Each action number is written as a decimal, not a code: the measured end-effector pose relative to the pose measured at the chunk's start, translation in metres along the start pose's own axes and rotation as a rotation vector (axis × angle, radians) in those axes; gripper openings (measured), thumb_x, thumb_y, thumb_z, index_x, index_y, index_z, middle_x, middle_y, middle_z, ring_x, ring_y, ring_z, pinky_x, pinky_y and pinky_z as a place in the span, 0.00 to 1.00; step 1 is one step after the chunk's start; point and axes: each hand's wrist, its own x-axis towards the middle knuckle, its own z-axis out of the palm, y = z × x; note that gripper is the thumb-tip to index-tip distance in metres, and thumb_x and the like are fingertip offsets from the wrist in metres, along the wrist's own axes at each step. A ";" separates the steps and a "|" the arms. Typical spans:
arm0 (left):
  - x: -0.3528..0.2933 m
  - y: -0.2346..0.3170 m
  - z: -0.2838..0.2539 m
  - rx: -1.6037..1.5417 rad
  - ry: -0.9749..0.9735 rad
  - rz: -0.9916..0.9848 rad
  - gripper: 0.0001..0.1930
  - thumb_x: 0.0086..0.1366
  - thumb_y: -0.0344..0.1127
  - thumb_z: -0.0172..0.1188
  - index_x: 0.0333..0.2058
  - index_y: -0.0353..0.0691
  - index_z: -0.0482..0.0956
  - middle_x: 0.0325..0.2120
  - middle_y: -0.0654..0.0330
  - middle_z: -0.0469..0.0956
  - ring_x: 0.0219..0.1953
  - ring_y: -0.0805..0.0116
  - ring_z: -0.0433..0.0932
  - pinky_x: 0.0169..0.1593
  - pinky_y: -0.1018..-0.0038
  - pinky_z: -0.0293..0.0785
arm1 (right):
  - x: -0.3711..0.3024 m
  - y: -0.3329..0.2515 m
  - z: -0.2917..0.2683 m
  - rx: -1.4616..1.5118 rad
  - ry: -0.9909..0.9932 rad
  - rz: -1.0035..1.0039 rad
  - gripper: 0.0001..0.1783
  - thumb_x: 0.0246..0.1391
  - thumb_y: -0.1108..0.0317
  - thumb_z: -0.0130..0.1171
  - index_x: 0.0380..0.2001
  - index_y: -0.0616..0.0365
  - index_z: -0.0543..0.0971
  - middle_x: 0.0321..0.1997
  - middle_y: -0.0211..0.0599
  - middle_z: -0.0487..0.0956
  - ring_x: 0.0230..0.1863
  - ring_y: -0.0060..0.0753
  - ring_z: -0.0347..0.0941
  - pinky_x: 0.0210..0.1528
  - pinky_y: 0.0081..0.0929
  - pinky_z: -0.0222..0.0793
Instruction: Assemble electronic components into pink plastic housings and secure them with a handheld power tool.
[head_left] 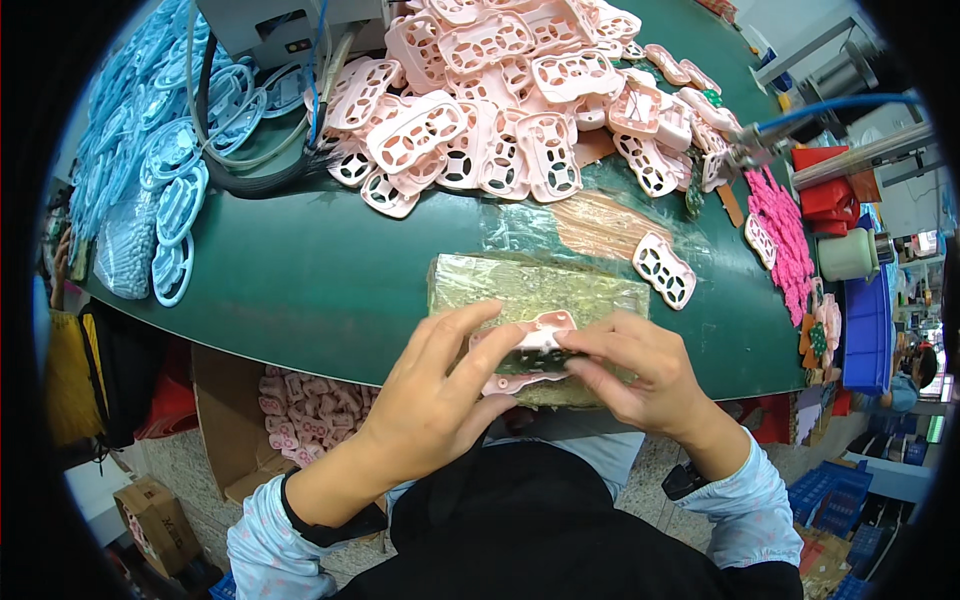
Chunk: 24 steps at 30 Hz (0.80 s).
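Note:
A pale pink plastic shell (548,326) is between my two hands, over a greenish block wrapped in clear film (470,280). My left hand (425,395) has its index finger and thumb on the left side of the shell, the other fingers raised and apart. Thumb and fingers of my right hand (640,370) are pinched together on the shell's right side. Part of the shell is hidden by my fingers. Just beyond the block, to the right, lies another pink shell with dark-looking oval holes (664,270).
Many pink shells (490,45) are heaped at the back of the green table (290,260). Blue plastic frames (180,190) pile up at left, beside a grey machine (290,30) with a black hose. Magenta pieces (778,230) and a blue bin (866,325) are at right. Below sits a carton of pink parts (310,410).

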 end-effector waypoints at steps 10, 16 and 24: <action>-0.006 -0.003 0.003 -0.029 0.029 -0.042 0.20 0.46 0.28 0.71 0.41 0.34 0.79 0.53 0.46 0.71 0.51 0.47 0.73 0.52 0.60 0.73 | 0.010 0.011 0.010 0.008 0.019 0.151 0.19 0.43 0.74 0.68 0.43 0.52 0.83 0.34 0.34 0.71 0.33 0.32 0.70 0.35 0.27 0.67; -0.001 -0.002 0.001 0.132 0.021 0.064 0.20 0.44 0.29 0.71 0.39 0.32 0.80 0.47 0.49 0.76 0.49 0.49 0.74 0.50 0.62 0.75 | 0.014 0.015 0.006 0.011 -0.034 0.186 0.17 0.44 0.71 0.69 0.41 0.53 0.82 0.34 0.34 0.72 0.34 0.32 0.71 0.38 0.28 0.68; -0.003 -0.008 0.005 0.199 0.002 0.189 0.14 0.50 0.28 0.62 0.37 0.30 0.80 0.42 0.52 0.78 0.43 0.59 0.78 0.43 0.67 0.77 | 0.018 0.017 0.001 0.058 -0.076 0.229 0.17 0.43 0.69 0.70 0.39 0.54 0.82 0.34 0.34 0.73 0.36 0.33 0.71 0.39 0.27 0.67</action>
